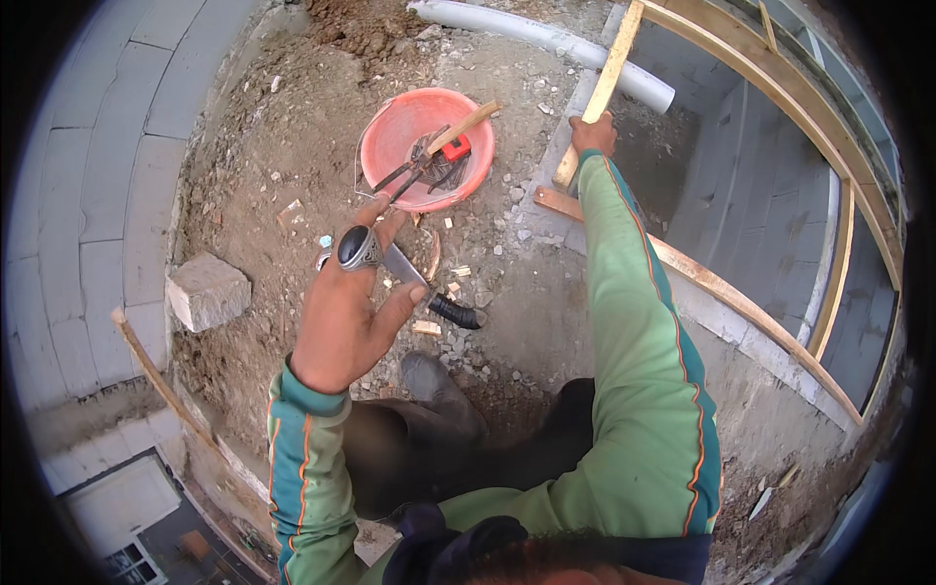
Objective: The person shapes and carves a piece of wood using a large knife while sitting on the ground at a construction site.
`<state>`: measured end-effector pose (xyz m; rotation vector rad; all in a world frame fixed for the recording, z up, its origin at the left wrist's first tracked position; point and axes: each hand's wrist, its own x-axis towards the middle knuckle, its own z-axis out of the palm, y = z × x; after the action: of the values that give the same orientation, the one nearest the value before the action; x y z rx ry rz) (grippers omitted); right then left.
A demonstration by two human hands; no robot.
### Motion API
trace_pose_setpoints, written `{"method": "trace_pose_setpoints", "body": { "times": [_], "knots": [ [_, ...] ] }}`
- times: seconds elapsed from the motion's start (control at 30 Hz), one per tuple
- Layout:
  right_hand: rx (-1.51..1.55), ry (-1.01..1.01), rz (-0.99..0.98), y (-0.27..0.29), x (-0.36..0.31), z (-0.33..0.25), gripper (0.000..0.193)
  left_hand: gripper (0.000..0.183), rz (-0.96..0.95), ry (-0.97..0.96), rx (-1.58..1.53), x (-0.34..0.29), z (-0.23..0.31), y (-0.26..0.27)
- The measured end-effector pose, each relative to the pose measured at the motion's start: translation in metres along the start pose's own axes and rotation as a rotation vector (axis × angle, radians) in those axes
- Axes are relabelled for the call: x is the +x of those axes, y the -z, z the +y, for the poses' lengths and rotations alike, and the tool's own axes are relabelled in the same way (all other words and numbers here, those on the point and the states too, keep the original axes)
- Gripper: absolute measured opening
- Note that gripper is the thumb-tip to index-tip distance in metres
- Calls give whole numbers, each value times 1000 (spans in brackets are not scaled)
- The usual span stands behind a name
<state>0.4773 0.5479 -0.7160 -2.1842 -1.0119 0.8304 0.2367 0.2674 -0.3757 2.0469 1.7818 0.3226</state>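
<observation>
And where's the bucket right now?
In the head view, the bucket sits on the dirt, upper middle and slightly left, just beyond the left hand and left of the right hand.

Ground (312, 146), brown earth strewn with small stones. Directly upon it: one red bucket (395, 132); one pale, rough block (208, 292); one white pipe (546, 39), far side; one black-handled blade (455, 312); wood chips (426, 328), scattered.
</observation>
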Motion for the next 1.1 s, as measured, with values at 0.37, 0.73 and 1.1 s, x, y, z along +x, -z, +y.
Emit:
{"method": "trace_pose_setpoints", "body": {
  "times": [0.37,0.73,1.1],
  "knots": [
    [49,-62,-32,-10,-2,-5,84,67,-104,12,80,10,-5,-4],
    [168,-38,-89,-3,0,1,85,63,-147,-52,134,17,-1,-12],
    [397,452,1,21,-13,-6,66,86,117,-87,310,31,4,-7]
  ]
}}
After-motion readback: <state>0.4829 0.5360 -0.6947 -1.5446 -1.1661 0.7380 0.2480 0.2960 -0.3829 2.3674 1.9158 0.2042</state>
